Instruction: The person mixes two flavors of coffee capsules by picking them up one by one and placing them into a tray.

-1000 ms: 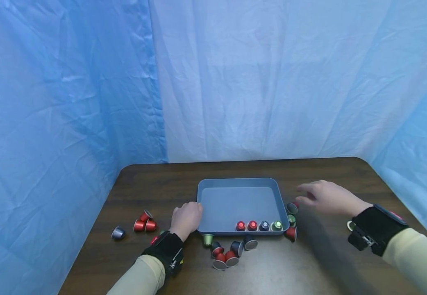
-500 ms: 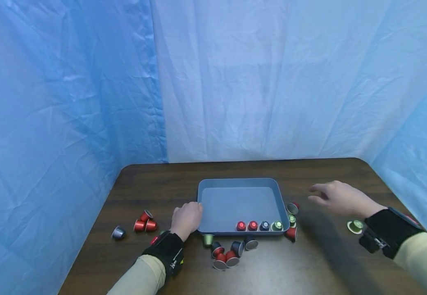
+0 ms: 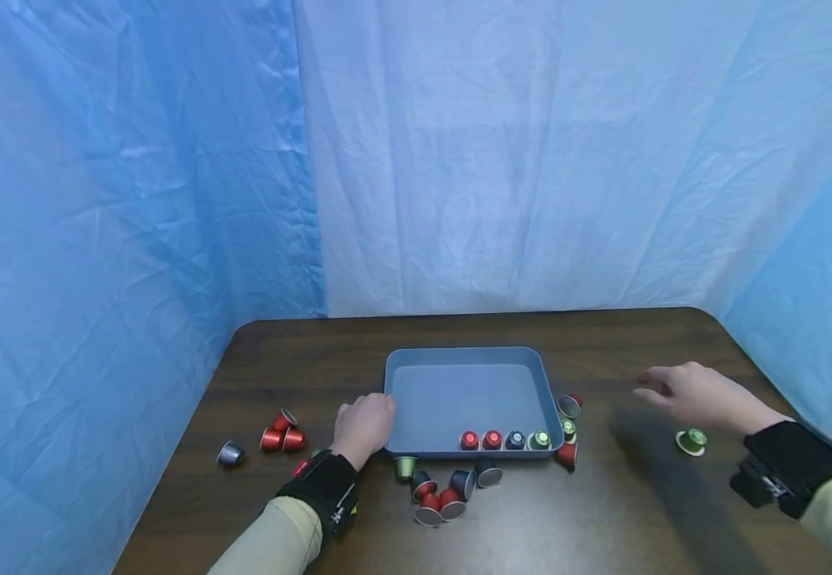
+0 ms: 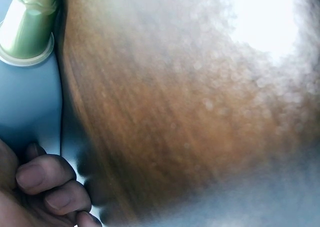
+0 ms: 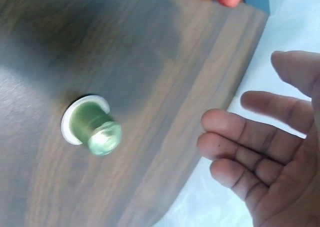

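A blue-grey tray (image 3: 466, 383) lies on the table with red, dark blue and green coffee capsules (image 3: 515, 440) lined up inside its front edge. At its left rim my left hand (image 3: 362, 427) holds on with curled fingers; where the fingertips touch is partly hidden. A green capsule (image 4: 29, 24) shows beyond those fingers (image 4: 47, 173) in the left wrist view. My right hand (image 3: 699, 393) hovers right of the tray, fingers loosely spread and holding nothing. Below it on the table a green capsule (image 3: 691, 442) stands upright on its rim, clear of the fingers (image 5: 230, 142) in the right wrist view.
Loose capsules (image 3: 452, 505) lie before the tray, with a green capsule (image 3: 405, 468) by its front left corner. Others (image 3: 567, 455) sit along its right side. At left are red capsules (image 3: 283, 439) and a dark one (image 3: 230, 454). Blue curtains (image 3: 531, 160) hang behind the table.
My right hand has drawn away from the tray to the right and slightly toward me, uncovering the lone green capsule. My left hand and the tray have stayed put.
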Motion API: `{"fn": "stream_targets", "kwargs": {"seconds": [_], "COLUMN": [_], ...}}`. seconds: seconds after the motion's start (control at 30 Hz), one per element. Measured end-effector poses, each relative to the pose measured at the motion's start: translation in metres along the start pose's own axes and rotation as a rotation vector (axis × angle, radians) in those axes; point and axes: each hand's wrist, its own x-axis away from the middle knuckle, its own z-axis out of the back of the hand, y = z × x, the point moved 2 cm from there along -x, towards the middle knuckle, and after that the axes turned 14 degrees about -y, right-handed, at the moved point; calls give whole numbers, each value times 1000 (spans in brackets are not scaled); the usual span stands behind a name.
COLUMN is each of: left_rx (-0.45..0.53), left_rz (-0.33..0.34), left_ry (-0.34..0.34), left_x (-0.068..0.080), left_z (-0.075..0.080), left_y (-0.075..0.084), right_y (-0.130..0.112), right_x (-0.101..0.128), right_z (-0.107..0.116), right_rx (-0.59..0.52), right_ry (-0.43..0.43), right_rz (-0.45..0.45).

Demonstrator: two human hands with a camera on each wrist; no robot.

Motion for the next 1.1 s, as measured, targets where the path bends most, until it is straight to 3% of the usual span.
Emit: {"fn": "stream_targets", "kwargs": {"seconds": [0.33, 0.63, 0.87, 1.1], "left_rx": [-78, -51, -73, -75], "left_rz": [-23, -7, -21, -24], "left_ry": [-5, -1, 7, 11], "left_x": [1, 0, 1, 0], "left_z": [0, 0, 0, -1], "left_y": [0, 0, 0, 0], "right_y": [29, 51, 61, 65], "right_x": [17, 20, 21, 19], "right_z": [-6, -16, -26, -36], "right_rx": [-11, -1, 23, -21], "right_ry": [-48, -106, -126, -164], "right_rz": [-59, -137, -155, -197]}}
